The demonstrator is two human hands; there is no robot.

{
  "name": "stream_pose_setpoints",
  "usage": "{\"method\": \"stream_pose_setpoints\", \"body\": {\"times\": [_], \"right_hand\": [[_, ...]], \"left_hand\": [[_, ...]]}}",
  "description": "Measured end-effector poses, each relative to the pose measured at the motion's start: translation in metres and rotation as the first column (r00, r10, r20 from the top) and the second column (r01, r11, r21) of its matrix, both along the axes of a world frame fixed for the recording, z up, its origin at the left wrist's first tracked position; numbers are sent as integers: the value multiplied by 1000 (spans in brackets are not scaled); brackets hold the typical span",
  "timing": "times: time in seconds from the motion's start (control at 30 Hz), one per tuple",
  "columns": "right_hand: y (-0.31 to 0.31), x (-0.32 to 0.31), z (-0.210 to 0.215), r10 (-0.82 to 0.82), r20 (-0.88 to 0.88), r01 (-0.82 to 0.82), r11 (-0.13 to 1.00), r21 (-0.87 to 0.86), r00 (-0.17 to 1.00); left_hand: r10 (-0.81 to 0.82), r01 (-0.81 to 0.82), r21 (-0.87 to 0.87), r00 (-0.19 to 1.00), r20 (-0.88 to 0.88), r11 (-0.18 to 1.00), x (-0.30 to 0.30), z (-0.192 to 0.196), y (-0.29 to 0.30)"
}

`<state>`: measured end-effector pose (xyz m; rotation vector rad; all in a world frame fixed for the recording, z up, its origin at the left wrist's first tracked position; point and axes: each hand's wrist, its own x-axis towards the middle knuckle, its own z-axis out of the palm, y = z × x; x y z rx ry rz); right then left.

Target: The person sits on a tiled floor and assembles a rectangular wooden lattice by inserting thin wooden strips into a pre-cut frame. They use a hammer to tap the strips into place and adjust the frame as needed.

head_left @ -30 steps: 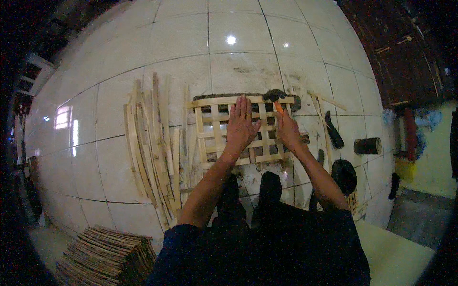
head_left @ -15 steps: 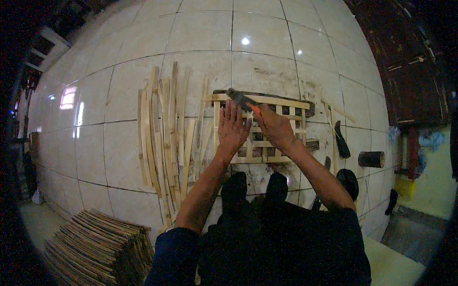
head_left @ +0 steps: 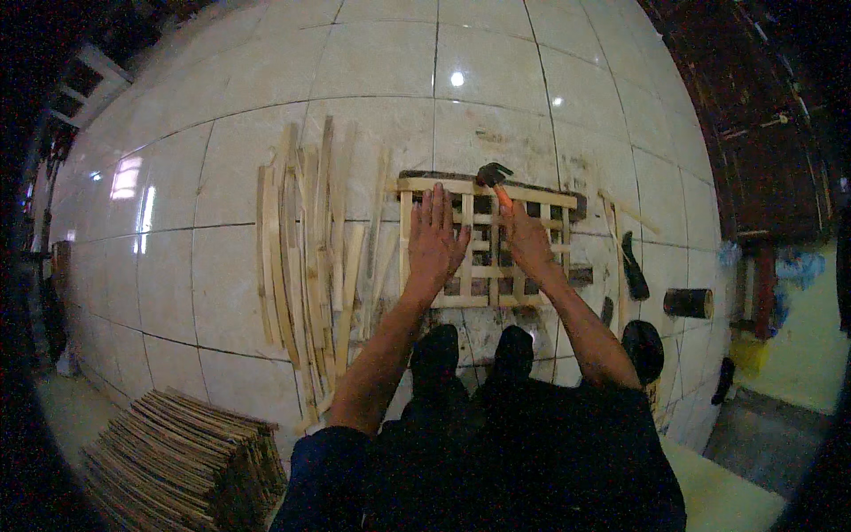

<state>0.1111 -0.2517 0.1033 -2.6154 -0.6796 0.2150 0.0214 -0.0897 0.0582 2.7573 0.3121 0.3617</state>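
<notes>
A lattice of pale wooden slats (head_left: 467,282) lies on the tiled floor in front of my feet, with dark wood pieces (head_left: 581,206) under it. My left hand (head_left: 434,244) rests flat over its left part, fingers stretched toward the far slat. In my right hand (head_left: 529,238) is a claw hammer (head_left: 495,177) with an orange handle, gripped near its middle. The hammer's dark head is over the far slat, right of my left fingertips; I cannot tell whether it touches the wood.
Loose wooden strips (head_left: 310,248) lie left of the lattice. At the lower left stands a large stack of thin slats (head_left: 182,461). To the right are a dark curved tool (head_left: 635,266), a dark cylinder (head_left: 689,303) and a few thin strips (head_left: 619,257). Dark wooden furniture (head_left: 745,115) borders the right.
The hammer head has swung from above my left fingertips to the right, along the far slat. My right hand has shifted slightly; my left hand stays on the lattice.
</notes>
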Motion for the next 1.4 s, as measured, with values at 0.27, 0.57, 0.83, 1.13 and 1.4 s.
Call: {"method": "stream_pose_setpoints", "body": {"times": [0.27, 0.57, 0.83, 1.13, 1.4], "right_hand": [[5, -9, 27, -13, -204, 18, 1000, 22, 979], [-23, -26, 53, -110, -175, 133, 983, 128, 978], [18, -13, 79, 108, -122, -123, 985, -123, 987], [101, -19, 84, 489, 176, -506, 859, 71, 854], [55, 12, 64, 287, 6, -283, 947, -150, 958]], "left_hand": [[-12, 13, -4, 999, 41, 1000, 6, 3, 6], [422, -421, -841, 868, -264, 340, -24, -3, 45], [305, -275, -797, 945, -119, 538, -13, -47, 12], [335, -209, -731, 942, 27, 649, -15, -61, 4], [377, -341, -726, 918, -122, 596, -14, -52, 4]]}}
